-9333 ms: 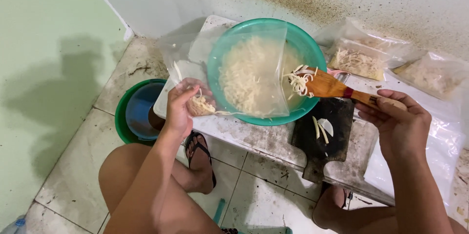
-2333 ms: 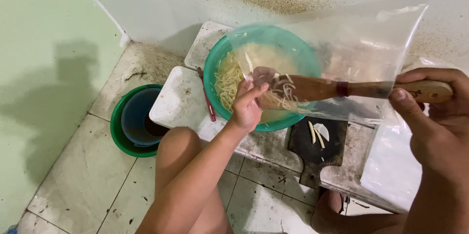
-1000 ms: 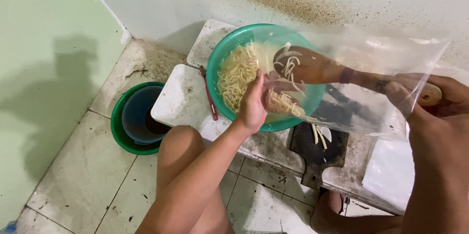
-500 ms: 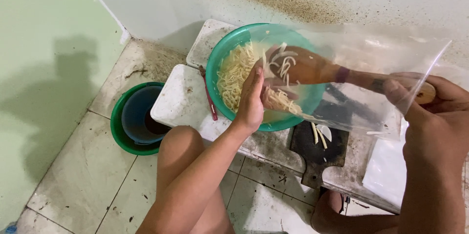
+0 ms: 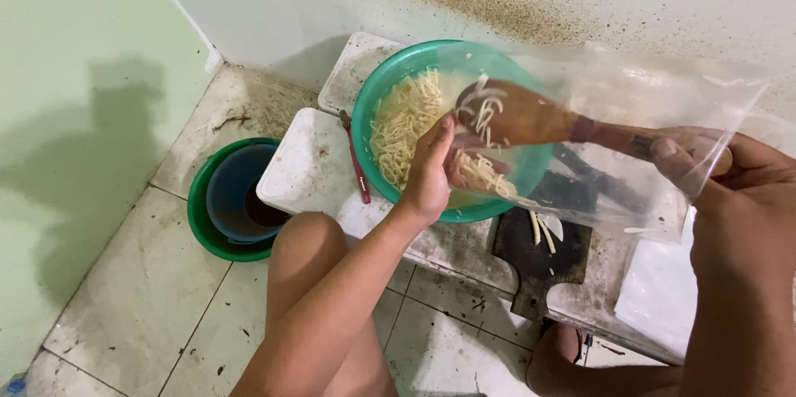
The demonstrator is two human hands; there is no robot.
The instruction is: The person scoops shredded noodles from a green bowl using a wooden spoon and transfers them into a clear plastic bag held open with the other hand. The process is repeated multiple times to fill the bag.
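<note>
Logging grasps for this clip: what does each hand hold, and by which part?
Right hand grips the wooden spoon by its handle end; left hand holds the clear plastic bag at its mouth.

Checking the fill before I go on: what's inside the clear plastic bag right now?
Inside the clear plastic bag is the wooden spoon, carrying pale noodle strands, with more near the bag's mouth by the left hand. The right hand covers the spoon's handle end.
</note>
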